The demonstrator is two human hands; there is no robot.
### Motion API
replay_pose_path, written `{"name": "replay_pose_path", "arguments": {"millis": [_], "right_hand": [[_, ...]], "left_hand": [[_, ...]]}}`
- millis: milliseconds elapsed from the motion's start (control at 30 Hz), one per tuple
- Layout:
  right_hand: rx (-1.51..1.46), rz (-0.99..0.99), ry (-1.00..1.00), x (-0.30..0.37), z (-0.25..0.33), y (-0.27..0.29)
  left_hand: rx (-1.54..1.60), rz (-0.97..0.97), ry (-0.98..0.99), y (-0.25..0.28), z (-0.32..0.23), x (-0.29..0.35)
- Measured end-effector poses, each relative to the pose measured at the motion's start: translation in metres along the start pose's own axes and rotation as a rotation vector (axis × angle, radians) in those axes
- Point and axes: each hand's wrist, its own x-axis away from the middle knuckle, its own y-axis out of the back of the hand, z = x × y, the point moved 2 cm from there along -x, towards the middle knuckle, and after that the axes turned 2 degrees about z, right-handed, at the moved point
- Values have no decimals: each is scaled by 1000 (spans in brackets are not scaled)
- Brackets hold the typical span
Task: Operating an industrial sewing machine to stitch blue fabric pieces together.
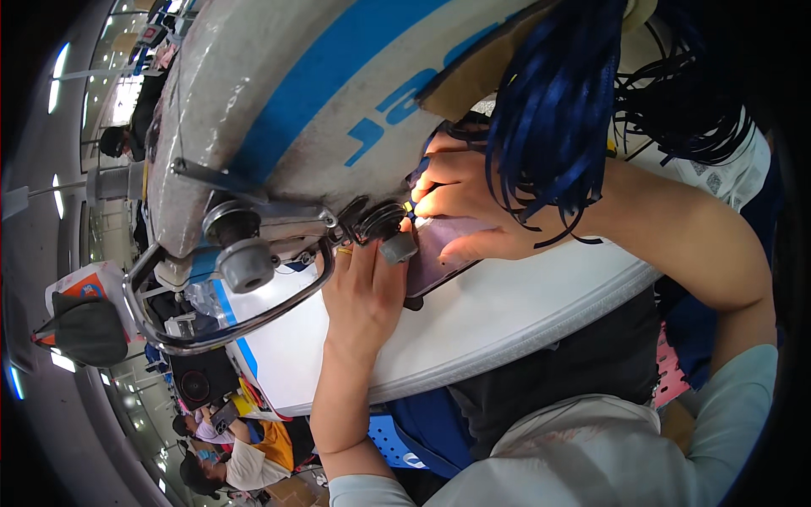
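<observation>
Both hands are at the needle area beneath the white and blue head of a sewing machine [279, 110]. My left hand [365, 291], with a ring on one finger, reaches in from below. Its fingers lie close together, and the tips are hidden behind the thread-tension dial [397, 247]. From the right comes my right hand [465, 198], its fingers bent toward the lit needle spot and its thumb apart over a purplish flat plate [443, 245] with a dark edge. Small dark-blue bits show by the fingertips; what the fingers grip is mostly hidden. Navy strips [553, 110] hang over the right wrist.
The white sewing table [507, 308] curves along my front. A metal wire guard [228, 338] and a grey knob [247, 264] stick out from the machine head. More dark strips [693, 110] hang at the far right. Other people [245, 465] sit at the lower left.
</observation>
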Motion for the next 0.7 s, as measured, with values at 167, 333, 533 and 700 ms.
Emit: {"name": "replay_pose_path", "arguments": {"millis": [167,333,533,700], "right_hand": [[-57,62,-57,3,-3,-5],[-68,61,-43,2,-1,-2],[11,29,-6,-2,1,5],[-3,-10,19,-5,0,5]], "left_hand": [[15,-32,-15,-2,1,-1],[57,19,88,-7,6,9],[80,-14,72,-15,16,17],[160,-45,120,-19,19,19]]}}
